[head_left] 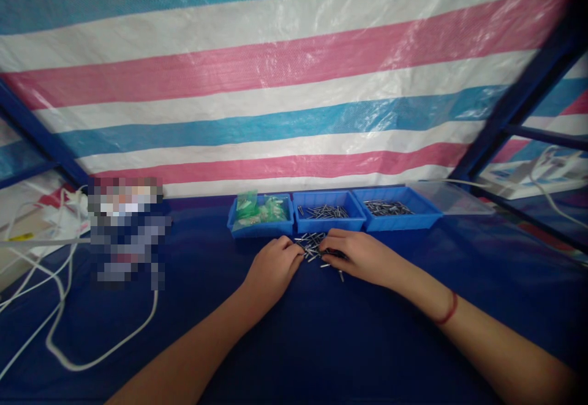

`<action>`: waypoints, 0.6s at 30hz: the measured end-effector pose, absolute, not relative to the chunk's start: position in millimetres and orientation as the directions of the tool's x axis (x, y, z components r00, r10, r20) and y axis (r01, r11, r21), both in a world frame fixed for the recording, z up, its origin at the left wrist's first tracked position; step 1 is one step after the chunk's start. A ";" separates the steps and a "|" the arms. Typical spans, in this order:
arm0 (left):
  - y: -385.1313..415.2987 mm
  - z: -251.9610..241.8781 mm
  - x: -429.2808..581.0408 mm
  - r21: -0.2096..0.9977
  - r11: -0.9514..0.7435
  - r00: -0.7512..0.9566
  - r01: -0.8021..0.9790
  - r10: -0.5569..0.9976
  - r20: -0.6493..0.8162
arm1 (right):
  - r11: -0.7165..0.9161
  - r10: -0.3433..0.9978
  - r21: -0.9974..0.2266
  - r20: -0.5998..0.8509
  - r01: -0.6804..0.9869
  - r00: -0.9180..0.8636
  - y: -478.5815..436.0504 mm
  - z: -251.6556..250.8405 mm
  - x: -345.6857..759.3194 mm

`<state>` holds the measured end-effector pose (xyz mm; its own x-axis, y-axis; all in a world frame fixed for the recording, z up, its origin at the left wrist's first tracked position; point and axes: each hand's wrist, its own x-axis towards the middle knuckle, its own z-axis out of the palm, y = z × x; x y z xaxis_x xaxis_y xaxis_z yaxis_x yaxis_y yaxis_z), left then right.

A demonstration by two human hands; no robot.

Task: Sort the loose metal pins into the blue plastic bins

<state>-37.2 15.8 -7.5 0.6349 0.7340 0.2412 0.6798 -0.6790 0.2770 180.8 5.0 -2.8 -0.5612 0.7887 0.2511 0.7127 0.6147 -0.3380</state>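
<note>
A small heap of thin, shiny metal pins (pixel 311 243) lies on the dark blue tabletop, just in front of the middle bin. My left hand (pixel 272 269) rests at the heap's left edge, its fingers curled and pressed together; whatever they pinch is hidden. From the right, my right hand (pixel 361 257) reaches over the heap with fingers and thumb closed around something dark that I cannot make out. A couple of loose pins (pixel 341 276) lie below its fingertips.
Behind the heap stand three blue bins: the left bin (pixel 261 230) holds green-tinted plastic bags, the middle bin (pixel 329 224) and right bin (pixel 399 222) hold metal pins. White cables (pixel 62 356) loop across the left side. Striped sheeting (pixel 275 74) hangs behind the table.
</note>
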 end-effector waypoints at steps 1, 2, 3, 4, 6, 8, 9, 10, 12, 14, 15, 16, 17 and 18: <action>15.5 -7.9 -36.9 0.258 -0.682 0.635 0.685 0.732 0.248 | 0.610 0.793 -0.338 0.259 0.717 -0.552 4.9 -3.2 179.6; 15.1 -8.3 -36.5 0.237 -0.683 0.633 0.691 0.729 0.260 | 0.607 0.795 -0.342 0.272 0.717 -0.543 4.5 -3.5 178.3; 14.6 -8.8 -36.0 0.215 -0.683 0.627 0.698 0.728 0.277 | 0.609 0.793 -0.353 0.289 0.710 -0.536 3.9 -3.7 176.8; 14.0 -9.2 -35.3 0.199 -0.681 0.620 0.705 0.728 0.294 | 0.616 0.788 -0.371 0.309 0.695 -0.533 3.2 -3.7 175.1; 12.8 -9.7 -33.9 0.205 -0.673 0.600 0.711 0.732 0.322 | 0.631 0.776 -0.418 0.347 0.654 -0.527 1.6 -3.3 171.3; 11.8 -10.1 -32.5 0.285 -0.668 0.579 0.687 0.741 0.341 | 0.636 0.772 -0.477 0.376 0.607 -0.513 0.2 -2.7 167.6; 11.4 -10.2 -31.9 0.349 -0.668 0.570 0.657 0.744 0.350 | 0.634 0.773 -0.508 0.395 0.583 -0.497 -0.2 -2.6 166.1; 11.2 -10.3 -31.3 0.421 -0.665 0.559 0.616 0.746 0.360 | 0.629 0.777 -0.539 0.416 0.560 -0.473 -0.4 -2.6 165.0; 11.1 -10.3 -30.2 0.556 -0.644 0.525 0.525 0.759 0.384 | 0.603 0.797 -0.605 0.443 0.519 -0.410 -0.2 -3.0 163.7; 11.1 -9.9 -29.0 0.649 -0.606 0.474 0.460 0.786 0.398 | 0.555 0.831 -0.673 0.430 0.489 -0.353 0.4 -3.6 163.5; 11.1 -9.6 -28.4 0.680 -0.585 0.447 0.443 0.801 0.398 | 0.528 0.848 -0.705 0.413 0.473 -0.332 0.7 -3.8 163.5; 11.1 -9.3 -27.9 0.704 -0.565 0.422 0.430 0.815 0.397 | 0.502 0.863 -0.736 0.395 0.454 -0.314 0.8 -4.0 163.5; 11.0 -9.0 -27.3 0.725 -0.548 0.401 0.417 0.827 0.394 | 0.478 0.876 -0.765 0.380 0.432 -0.296 0.9 -4.1 163.4; 11.0 -8.8 -26.8 0.745 -0.532 0.382 0.401 0.837 0.392 | 0.455 0.888 -0.793 0.369 0.406 -0.276 0.9 -4.1 163.2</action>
<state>-26.8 11.0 -8.8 0.3821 0.8370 0.3918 0.4014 -0.5322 0.7454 163.2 0.9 -4.1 -0.2760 0.8877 0.3685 0.4055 0.4552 -0.7927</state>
